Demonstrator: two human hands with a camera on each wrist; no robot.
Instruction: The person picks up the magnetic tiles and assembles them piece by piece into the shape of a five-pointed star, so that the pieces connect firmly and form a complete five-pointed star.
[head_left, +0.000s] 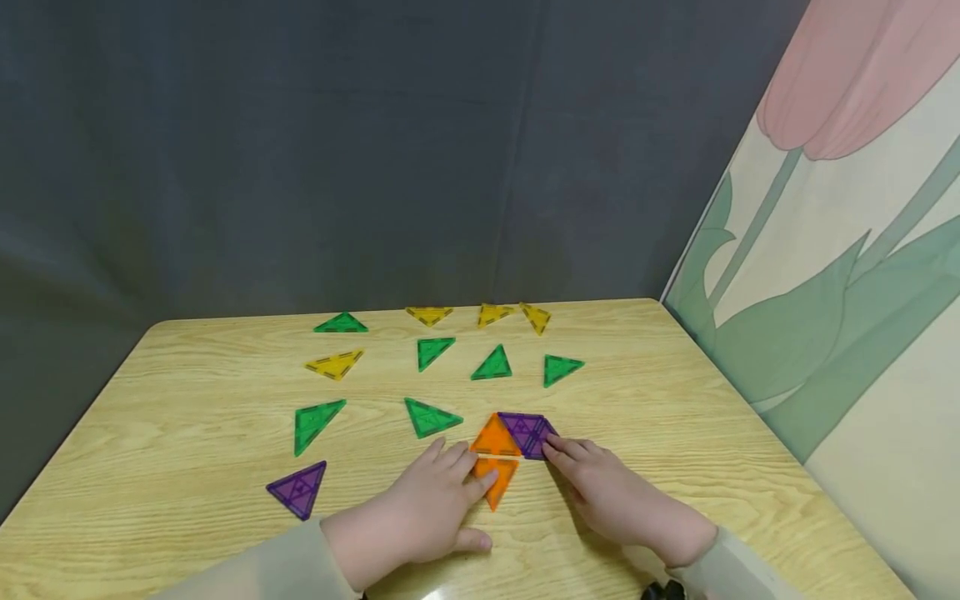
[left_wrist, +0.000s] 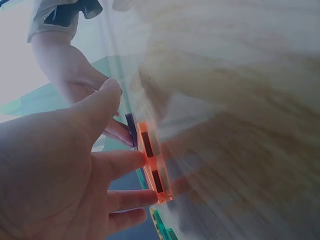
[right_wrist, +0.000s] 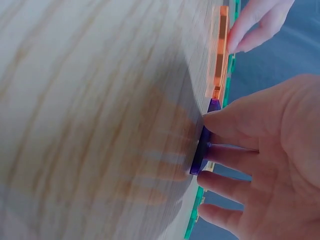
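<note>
My left hand [head_left: 431, 508] lies with its fingers spread. Its fingertips touch a translucent orange triangular magnetic tile [head_left: 507, 482], whose magnet edge faces the left wrist camera. A second orange triangular tile [head_left: 493, 435] sits just beyond, a thin gap between the two. Against its right side lies a purple piece [head_left: 517, 425], apparently two triangular tiles meeting or overlapping. My right hand [head_left: 611, 492] rests its nearly straight fingers on the right end of this purple piece. In the right wrist view, thumb and fingertips stand along the purple tile's edge [right_wrist: 201, 147].
A lone purple triangle [head_left: 297, 490] lies at the left. Several green triangles [head_left: 430, 418] and several yellow triangles [head_left: 335, 365] are scattered toward the back of the wooden table [head_left: 187, 433]. Behind hangs a dark curtain [head_left: 337, 167]; a tulip-patterned cloth [head_left: 847, 333] stands at the right.
</note>
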